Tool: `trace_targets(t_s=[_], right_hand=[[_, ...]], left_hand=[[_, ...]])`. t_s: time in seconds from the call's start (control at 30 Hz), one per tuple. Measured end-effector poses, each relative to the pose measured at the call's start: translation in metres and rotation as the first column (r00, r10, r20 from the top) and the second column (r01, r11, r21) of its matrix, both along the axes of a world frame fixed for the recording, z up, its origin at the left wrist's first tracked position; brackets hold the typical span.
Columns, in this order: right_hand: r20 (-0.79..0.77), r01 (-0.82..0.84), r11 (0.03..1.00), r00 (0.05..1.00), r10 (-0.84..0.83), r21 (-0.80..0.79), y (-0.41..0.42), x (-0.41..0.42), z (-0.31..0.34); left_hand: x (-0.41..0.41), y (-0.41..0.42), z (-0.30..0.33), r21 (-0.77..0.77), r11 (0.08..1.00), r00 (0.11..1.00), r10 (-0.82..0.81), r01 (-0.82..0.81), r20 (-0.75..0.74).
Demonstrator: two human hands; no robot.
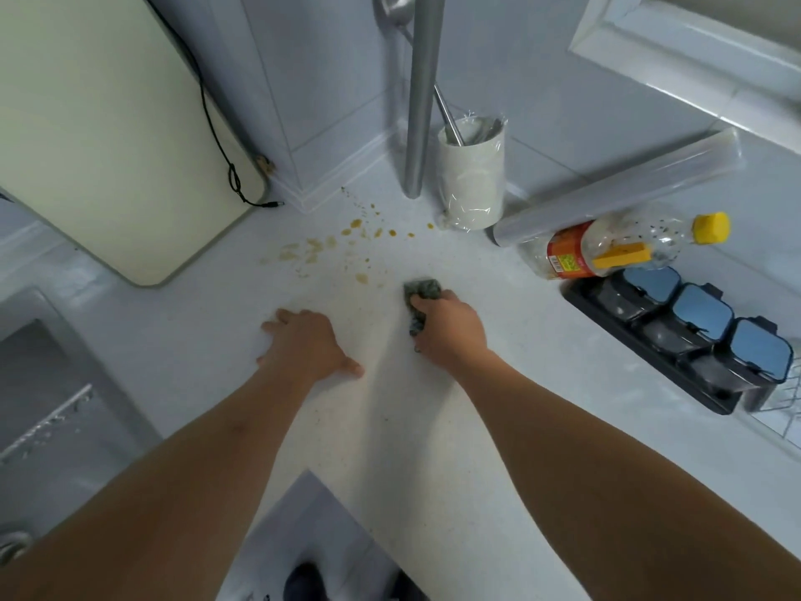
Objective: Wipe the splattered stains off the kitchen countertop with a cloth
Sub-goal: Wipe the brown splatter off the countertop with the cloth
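The right hand (pixel 448 329) is gripping a bunched cloth (pixel 421 292) on the countertop (pixel 390 427), with the stains (pixel 346 245) lying just beyond it, far and left, strung left to right. The left hand (pixel 305 342) is resting flat, fingers spread, farther from them. A pole (pixel 420 101), cup (pixel 470 180) and bottle (pixel 615 247) are crowding the far right.

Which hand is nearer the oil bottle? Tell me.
Right. The right hand, gripping the cloth, lies just left of the oil bottle; the left hand rests flat on the countertop, farther left.
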State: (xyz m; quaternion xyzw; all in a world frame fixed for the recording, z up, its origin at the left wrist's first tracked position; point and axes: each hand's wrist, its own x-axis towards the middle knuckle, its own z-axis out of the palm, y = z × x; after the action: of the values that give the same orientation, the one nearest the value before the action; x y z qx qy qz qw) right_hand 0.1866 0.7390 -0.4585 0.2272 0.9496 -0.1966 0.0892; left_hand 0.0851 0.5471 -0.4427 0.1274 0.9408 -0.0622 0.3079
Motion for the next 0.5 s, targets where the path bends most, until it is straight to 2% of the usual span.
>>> trace_targets(t_s=[0.2,0.3,0.37,0.5], right_hand=[[0.019,0.259,0.965,0.965,-0.260,0.039,0.075,0.032,0.001],[-0.012,0.324,0.945,0.946,-0.323,0.040,0.068,0.023,0.001],[-0.012,0.310,0.951,0.951,-0.310,-0.011,0.042,0.009,0.003],[-0.014,0.129,0.992,0.992,-0.129,-0.012,-0.021,-0.012,0.009]], left_hand=[[0.001,0.001,0.000,-0.017,0.999,0.999,-0.034,0.034,-0.013],[0.001,0.001,0.002,-0.014,1.000,1.000,-0.023,0.023,-0.010],[0.002,0.001,0.002,-0.014,1.000,1.000,-0.023,0.023,-0.013],[0.003,0.001,0.003,-0.004,1.000,1.000,0.002,-0.002,-0.017]])
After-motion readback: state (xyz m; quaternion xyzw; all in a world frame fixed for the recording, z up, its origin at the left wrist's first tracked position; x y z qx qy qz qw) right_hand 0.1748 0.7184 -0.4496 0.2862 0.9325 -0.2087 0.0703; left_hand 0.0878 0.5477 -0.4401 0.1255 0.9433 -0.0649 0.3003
